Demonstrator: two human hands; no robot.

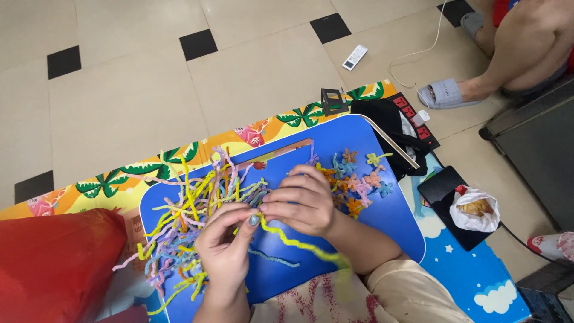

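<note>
My left hand (224, 242) and my right hand (302, 200) meet over a blue tray table (359, 128), both pinching one fuzzy yellow string (293, 242) that trails down to the right toward my lap. Left of my hands lies a tangled heap of several coloured fuzzy strings (191, 203), yellow, purple, blue and orange. Right of my right hand sits a cluster of small finished fuzzy flower shapes (359, 179) in orange, pink, blue and green.
A red bag (54, 263) lies at the lower left on a colourful play mat (119, 179). A black cloth with a power strip (400, 122), a black tablet holding a wrapped snack (475, 209), a white remote (354, 57) and another person's slippered foot (448, 93) are at the right.
</note>
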